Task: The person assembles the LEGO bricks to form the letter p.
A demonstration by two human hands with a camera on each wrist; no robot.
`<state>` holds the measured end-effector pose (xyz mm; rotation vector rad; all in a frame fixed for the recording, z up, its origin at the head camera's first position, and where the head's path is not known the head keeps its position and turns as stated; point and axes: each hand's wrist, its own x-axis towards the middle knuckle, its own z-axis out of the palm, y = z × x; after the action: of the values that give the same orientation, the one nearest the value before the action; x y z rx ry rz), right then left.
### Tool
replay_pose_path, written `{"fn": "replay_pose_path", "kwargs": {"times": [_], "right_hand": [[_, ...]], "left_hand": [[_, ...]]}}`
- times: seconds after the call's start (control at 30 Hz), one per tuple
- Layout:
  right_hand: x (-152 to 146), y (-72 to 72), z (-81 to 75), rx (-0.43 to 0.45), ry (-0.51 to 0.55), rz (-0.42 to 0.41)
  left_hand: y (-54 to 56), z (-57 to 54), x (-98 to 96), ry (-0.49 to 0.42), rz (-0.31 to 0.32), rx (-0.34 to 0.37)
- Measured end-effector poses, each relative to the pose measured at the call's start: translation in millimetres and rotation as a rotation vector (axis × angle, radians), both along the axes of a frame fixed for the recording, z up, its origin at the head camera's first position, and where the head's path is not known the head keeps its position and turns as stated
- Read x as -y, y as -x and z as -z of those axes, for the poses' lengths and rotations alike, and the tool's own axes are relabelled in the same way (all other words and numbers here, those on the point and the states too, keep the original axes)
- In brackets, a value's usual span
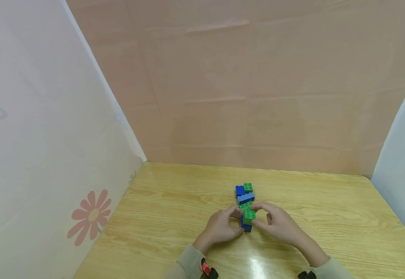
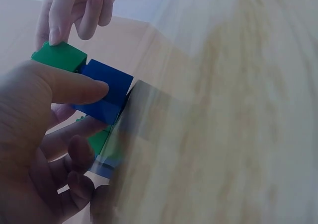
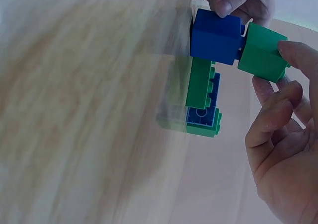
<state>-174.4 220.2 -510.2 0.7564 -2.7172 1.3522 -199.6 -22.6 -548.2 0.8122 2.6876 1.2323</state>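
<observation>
My left hand grips a dark blue brick standing on the table, its thumb along one side. Between thumb and fingertips of my right hand is a green brick, pinched by its sides. This green brick sits over the blue one at a slight tilt. Some blue studs show in the gap between the two in the right wrist view. Just behind lies a longer green brick, partly covered by the hands and the held brick in the head view.
Farther back on the wooden table are a lighter blue brick on its side, a dark blue brick and a small green brick, close together. A brown sheet hangs behind the table, with pale sheets at both sides.
</observation>
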Motion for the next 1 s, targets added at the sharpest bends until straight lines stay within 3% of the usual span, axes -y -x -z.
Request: {"fn": "replay_pose_path", "kwargs": {"times": [1.0], "right_hand": [[9.9, 4.3, 2.2, 0.002, -0.012, 0.009]], "left_hand": [[1.5, -0.6, 2.5, 0.029, 0.027, -0.009]]}}
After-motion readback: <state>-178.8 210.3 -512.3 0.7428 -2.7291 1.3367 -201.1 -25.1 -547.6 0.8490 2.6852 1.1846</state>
